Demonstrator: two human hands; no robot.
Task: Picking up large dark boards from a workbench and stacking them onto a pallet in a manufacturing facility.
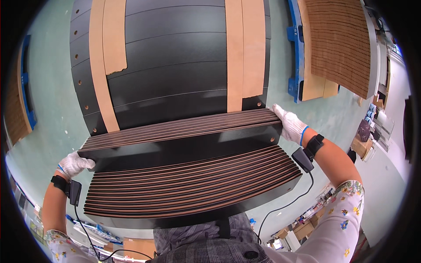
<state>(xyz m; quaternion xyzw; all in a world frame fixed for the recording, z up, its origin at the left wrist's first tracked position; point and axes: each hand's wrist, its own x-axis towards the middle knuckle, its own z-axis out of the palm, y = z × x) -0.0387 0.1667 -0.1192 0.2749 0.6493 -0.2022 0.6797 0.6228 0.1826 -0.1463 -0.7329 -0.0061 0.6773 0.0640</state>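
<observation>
Two gloved hands grip one bundle of black boards [184, 136], lifted on edge. The left hand [75, 164] is closed around the bundle's left end, fingers wrapped over the corner. The right hand [290, 125] clasps the right end, fingers curled over the top edge. The bundle's upper edges show as many thin brown and black stripes, too fine to count. It sits just above a second bundle [193, 188] of the same kind of boards, which fans out below it against the person's body.

Beyond both bundles lies a stack of black panels [175, 74], about six showing as rows, with small holes down the left ends. Two pairs of tan cardboard strips [245, 48] run across that stack, one pair at each side. Each wrist carries one black strap with a small black box and cable. To the right, one brown perforated sheet [337, 44] lies on a blue pallet [294, 57].
</observation>
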